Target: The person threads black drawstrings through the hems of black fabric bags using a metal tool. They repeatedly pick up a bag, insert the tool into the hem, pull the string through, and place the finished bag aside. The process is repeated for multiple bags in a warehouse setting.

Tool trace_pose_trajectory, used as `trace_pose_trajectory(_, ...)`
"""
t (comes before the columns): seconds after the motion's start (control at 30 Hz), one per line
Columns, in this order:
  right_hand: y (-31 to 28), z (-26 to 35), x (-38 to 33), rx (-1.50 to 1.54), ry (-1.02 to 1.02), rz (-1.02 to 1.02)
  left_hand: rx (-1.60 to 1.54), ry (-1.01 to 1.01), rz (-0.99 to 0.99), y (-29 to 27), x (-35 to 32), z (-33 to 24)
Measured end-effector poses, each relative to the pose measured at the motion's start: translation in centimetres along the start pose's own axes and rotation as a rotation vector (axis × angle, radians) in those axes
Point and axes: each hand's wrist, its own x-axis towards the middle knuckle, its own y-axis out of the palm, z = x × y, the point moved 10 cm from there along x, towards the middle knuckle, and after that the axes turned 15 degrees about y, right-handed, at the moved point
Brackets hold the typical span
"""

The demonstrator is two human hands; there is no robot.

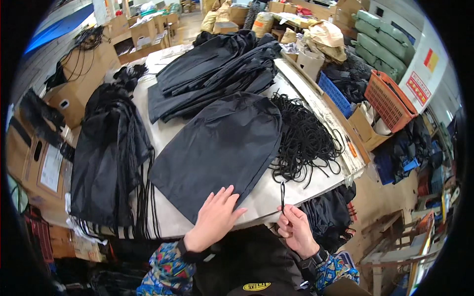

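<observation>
The person's left hand (213,217), fingers extended, lies at the near edge of a black fabric bag (222,140) on the table (311,185); the right hand (297,229) pinches a slim, dark tool (283,196) near tangled black cords (303,140).

Black bag (217,143): thin smooth cloth, mostly matt, faint sheen, lightly creased. Folded stack (212,71): similar fabric look, more rumpled. Cord heap (306,140): textile, dull, rough in the tangle. Slim tool (283,195): metallic glint at tip. Surface (306,190): pale, smooth. Basket (390,101): orange plastic. Tall carton (98,64): matt brown cardboard.
</observation>
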Motion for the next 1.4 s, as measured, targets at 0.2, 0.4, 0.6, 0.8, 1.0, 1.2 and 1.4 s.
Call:
trace_pose_trajectory(0.2,-0.9,3.1,-1.8,-0.025,-0.153,-0.039,-0.169,-0.761,-0.464,-5.6,-16.3,3.5)
trace_pose_trajectory(0.4,4.5,1.6,-2.2,-0.28,-0.141,0.072,-0.646,-1.032,-0.525,0.3,-16.2,2.9)
trace_pose_trajectory(0.6,3.1,-2.6,-1.8,-0.593,-0.046,0.016,-0.709,-0.839,-0.659,1.7,-14.6,1.3)
trace_pose_trajectory(0.8,7.1,-3.3,-1.1,-1.122,-0.39,-0.057,-1.159,-0.838,-0.65,4.9,-11.6,-1.4)
trace_pose_trajectory(1.0,7.3,-3.4,-0.5,-1.23,-0.451,-0.052,-0.623,-0.613,-0.44,2.5,-11.0,-1.6)
trace_pose_trajectory(1.2,5.9,-3.6,0.0,-1.132,-0.374,-0.048,-0.862,-0.58,-0.493,3.0,-10.0,-2.8)
trace_pose_trajectory(1.4,5.2,-2.9,-1.2,-0.835,-0.289,-0.043,-1.458,-0.878,-0.692,4.7,-10.5,-1.7)
